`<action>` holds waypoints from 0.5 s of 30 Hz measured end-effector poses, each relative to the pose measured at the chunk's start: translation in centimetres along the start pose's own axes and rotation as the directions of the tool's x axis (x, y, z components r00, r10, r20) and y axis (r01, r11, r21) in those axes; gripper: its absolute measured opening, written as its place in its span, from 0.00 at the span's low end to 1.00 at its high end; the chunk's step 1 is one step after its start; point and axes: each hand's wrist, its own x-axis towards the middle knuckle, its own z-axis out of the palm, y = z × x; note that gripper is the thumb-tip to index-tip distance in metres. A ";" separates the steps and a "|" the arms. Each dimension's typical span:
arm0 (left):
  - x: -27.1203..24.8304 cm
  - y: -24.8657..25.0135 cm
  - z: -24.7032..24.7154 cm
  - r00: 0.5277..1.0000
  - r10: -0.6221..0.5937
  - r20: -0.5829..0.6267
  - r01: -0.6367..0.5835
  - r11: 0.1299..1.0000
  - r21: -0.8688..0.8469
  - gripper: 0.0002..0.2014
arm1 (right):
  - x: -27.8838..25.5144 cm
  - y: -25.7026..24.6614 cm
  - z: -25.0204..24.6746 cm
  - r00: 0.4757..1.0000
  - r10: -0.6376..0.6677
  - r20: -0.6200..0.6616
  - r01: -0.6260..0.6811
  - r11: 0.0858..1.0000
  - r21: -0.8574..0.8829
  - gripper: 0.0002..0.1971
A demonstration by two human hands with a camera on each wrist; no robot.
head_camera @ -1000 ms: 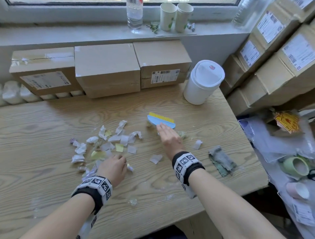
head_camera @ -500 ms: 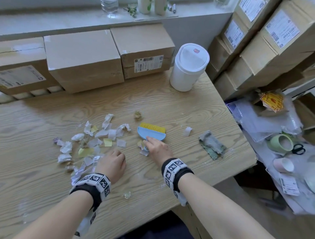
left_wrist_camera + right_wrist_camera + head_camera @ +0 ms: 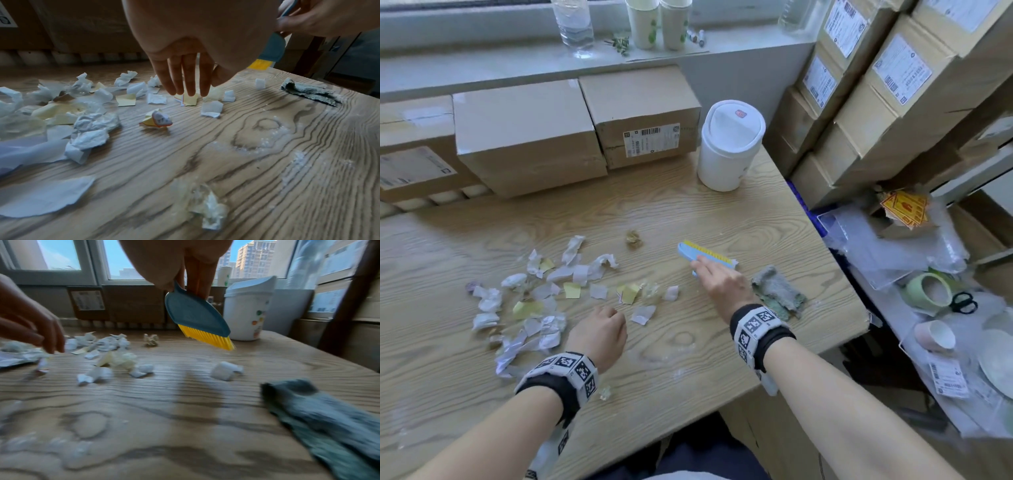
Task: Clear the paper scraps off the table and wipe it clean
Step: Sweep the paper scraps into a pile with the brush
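Torn white and yellow paper scraps (image 3: pixel 534 301) lie spread over the left middle of the wooden table (image 3: pixel 722 212). One loose scrap (image 3: pixel 226 371) sits apart, below the brush. My right hand (image 3: pixel 719 284) grips a small blue brush with yellow bristles (image 3: pixel 705 255), held tilted just above the wood (image 3: pixel 195 316) beside a crumpled grey cloth (image 3: pixel 777 291). My left hand (image 3: pixel 601 325) hovers at the near edge of the scraps, its fingers (image 3: pixel 185 78) pointing down and holding nothing.
A white lidded bin (image 3: pixel 729 147) stands at the back right of the table. Cardboard boxes (image 3: pixel 524 133) line the back edge and more are stacked at the right (image 3: pixel 893 102). A wet, whitish smear (image 3: pixel 265 134) marks the wood near the front. Clutter lies past the table's right edge.
My right hand swept the brush left toward the pile, then carried it back right to the grey cloth. A few scraps now lie nearer the pile. My left hand stayed put.
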 end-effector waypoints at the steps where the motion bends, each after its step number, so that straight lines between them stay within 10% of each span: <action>1: -0.1 0.6 0.1 1.000 -0.020 0.000 0.020 1.000 -0.008 0.13 | -0.3 1.3 -0.2 0.999 0.037 0.010 -0.037 0.999 -0.028 0.15; 15: -3.9 4.7 3.4 0.971 -0.221 -0.091 0.211 0.972 -0.107 0.08 | 0.8 -2.3 0.6 0.905 -0.120 0.408 0.041 0.980 0.197 0.17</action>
